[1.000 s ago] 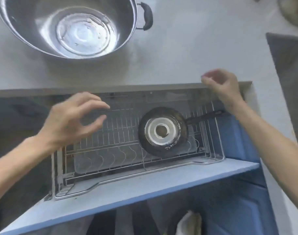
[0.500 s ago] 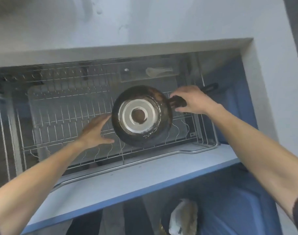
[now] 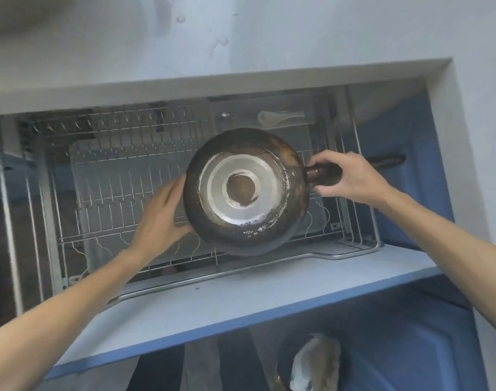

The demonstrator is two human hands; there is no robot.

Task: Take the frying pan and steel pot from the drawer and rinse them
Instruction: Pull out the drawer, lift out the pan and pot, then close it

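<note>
The step in hand is taking the frying pan [image 3: 245, 190] out of the open drawer [image 3: 241, 300]. The pan is upside down, its blackened underside and bright steel base ring facing the camera, and it sits over the wire rack [image 3: 105, 198] in the right half of the drawer; whether it rests on the wires or is already lifted clear cannot be told. The right hand [image 3: 351, 176] grips the dark handle close to the pan body, fingers curled over the top and thumb underneath. The left hand [image 3: 159, 218] lies against the pan's left rim with its fingers straight and close together, steadying rather than gripping. A pale spoon [image 3: 277, 117] lies in a clear tray at the back of the rack. The steel pot is not in view, so its place cannot be stated. The next move probably calls for raising the pan straight up, high enough to clear the rack's prongs and the drawer front, with the handle grip bearing the weight and the left palm stopping any swing, then carrying it towards water for rinsing.
</note>
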